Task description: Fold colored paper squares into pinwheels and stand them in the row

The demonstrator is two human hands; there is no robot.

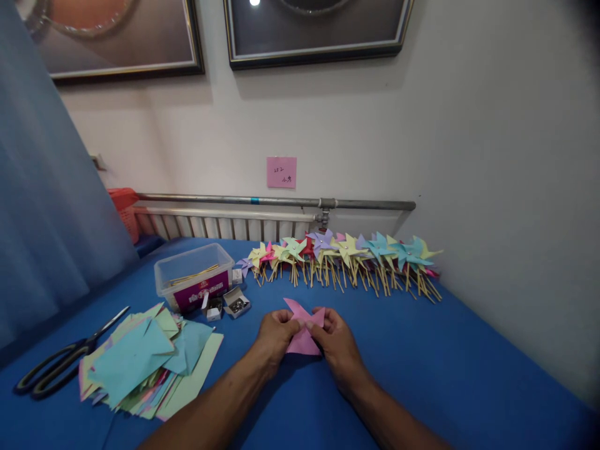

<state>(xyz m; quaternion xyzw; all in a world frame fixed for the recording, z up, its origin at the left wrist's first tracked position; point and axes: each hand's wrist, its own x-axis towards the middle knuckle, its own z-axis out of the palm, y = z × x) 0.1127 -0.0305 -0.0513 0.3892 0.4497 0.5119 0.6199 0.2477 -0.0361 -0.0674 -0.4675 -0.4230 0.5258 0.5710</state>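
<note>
A pink paper square (301, 340), partly folded into points, lies on the blue table (422, 362) between my hands. My left hand (275, 334) pinches its left side and my right hand (335, 340) pinches its right side. Both hands' fingers meet near the paper's middle. A row of finished paper pinwheels on wooden sticks (347, 259) lies along the wall behind the hands.
A pile of coloured paper sheets (147, 362) lies at the left, with black-handled scissors (60, 365) beyond it. A clear plastic box with sticks (194, 275) and small open boxes of pins (229, 305) stand behind the pile. A radiator and pipe (276, 203) run along the wall.
</note>
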